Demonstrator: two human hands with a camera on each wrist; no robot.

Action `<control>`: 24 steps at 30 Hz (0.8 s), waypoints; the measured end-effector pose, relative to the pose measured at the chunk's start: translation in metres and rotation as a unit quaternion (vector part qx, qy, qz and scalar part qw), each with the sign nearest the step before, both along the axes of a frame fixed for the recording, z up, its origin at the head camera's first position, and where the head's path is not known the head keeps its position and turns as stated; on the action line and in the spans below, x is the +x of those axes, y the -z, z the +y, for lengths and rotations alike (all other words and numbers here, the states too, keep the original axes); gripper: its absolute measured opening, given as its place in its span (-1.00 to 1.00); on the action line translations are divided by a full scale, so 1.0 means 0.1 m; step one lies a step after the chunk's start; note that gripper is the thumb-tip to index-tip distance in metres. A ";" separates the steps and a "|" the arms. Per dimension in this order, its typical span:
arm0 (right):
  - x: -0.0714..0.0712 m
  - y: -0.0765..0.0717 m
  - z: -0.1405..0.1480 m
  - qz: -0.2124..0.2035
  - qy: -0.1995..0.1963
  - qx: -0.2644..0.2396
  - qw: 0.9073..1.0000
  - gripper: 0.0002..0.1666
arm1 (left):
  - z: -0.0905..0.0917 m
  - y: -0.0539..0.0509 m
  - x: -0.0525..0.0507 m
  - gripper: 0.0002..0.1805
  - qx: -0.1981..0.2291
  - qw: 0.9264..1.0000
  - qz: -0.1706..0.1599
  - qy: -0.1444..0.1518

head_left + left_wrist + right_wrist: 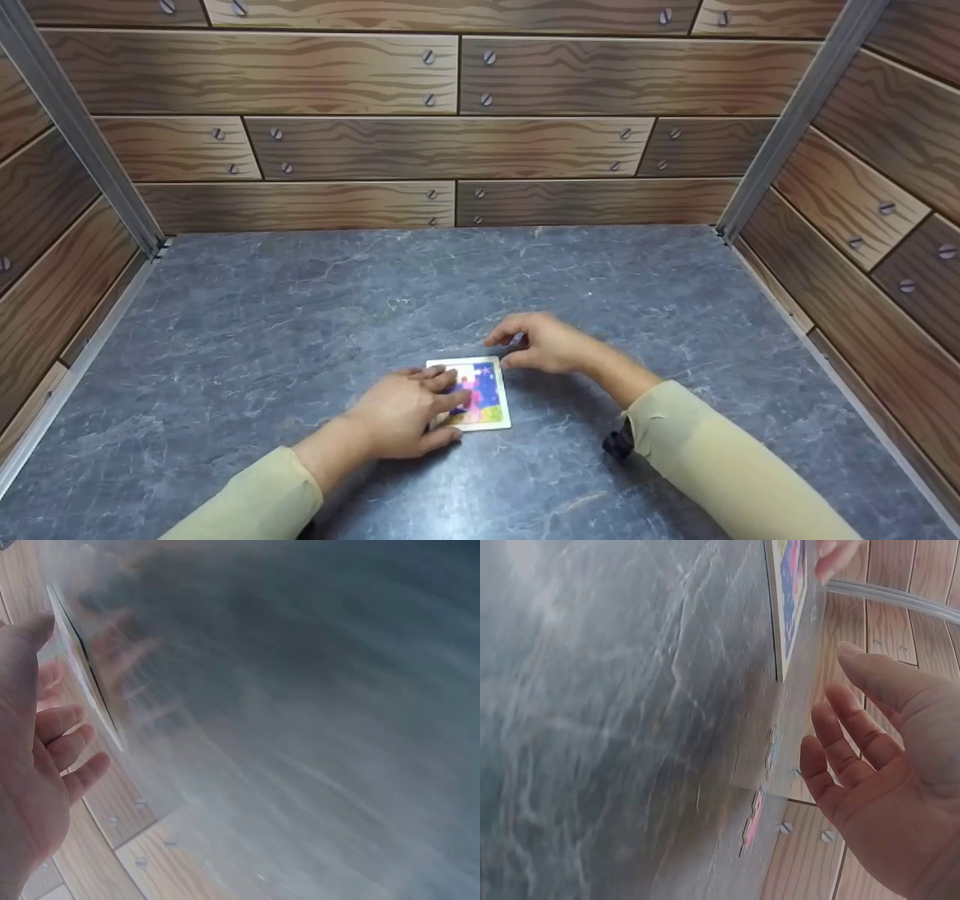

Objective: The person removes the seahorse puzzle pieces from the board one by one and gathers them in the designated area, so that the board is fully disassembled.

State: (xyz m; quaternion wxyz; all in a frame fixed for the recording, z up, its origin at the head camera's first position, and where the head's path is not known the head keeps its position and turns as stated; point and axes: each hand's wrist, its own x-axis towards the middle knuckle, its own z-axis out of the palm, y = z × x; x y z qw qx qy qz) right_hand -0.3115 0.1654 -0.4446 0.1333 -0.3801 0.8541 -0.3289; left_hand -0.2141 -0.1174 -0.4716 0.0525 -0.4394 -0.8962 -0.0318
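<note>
A small square picture board (489, 388) with a pale border and a blue, pink and yellow-green picture lies flat on the grey marbled table. My left hand (401, 414) rests on its left part, fingers spread, hiding some of the picture. In the left wrist view the board (84, 667) shows as a thin edge beside the fingertips. My right hand (553, 345) hovers by the board's upper right corner, fingers loosely curved, holding nothing. Faint small coloured flat pieces (753, 823) show on the table in the right wrist view; their kind is unclear.
Wood-patterned panels (360, 146) with printed screws enclose the table (300, 292) at the back and both sides. Grey metal posts (806, 112) stand at the back corners. A dark strap (619, 441) sits at the right sleeve's cuff.
</note>
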 end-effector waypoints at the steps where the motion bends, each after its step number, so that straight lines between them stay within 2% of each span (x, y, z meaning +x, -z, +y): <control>1: 0.01 0.00 -0.01 0.002 -0.002 0.004 1.000 -0.61 | 0.04 0.00 -0.01 -0.39 -0.004 1.000 0.004 0.003; 5: 0.02 0.01 -0.05 0.014 -0.011 0.018 1.000 -0.60 | 0.14 0.00 -0.04 -0.36 -0.027 1.000 0.010 0.002; 11: 0.04 0.00 -0.10 0.039 -0.037 0.030 0.998 -0.59 | 0.19 0.03 -0.05 -0.33 -0.047 0.999 0.005 -0.011; 14: 0.03 0.00 -0.12 0.050 -0.048 0.043 0.997 -0.58 | 0.20 0.04 -0.05 -0.35 -0.041 0.999 0.007 -0.011; 21: 0.01 0.02 -0.16 0.054 -0.076 0.067 0.993 -0.56 | 0.19 0.06 -0.04 -0.35 -0.027 0.999 -0.022 -0.014; 24: 0.00 0.02 -0.17 0.060 -0.082 0.085 0.991 -0.55 | 0.18 0.06 -0.05 -0.36 -0.025 0.999 -0.020 -0.011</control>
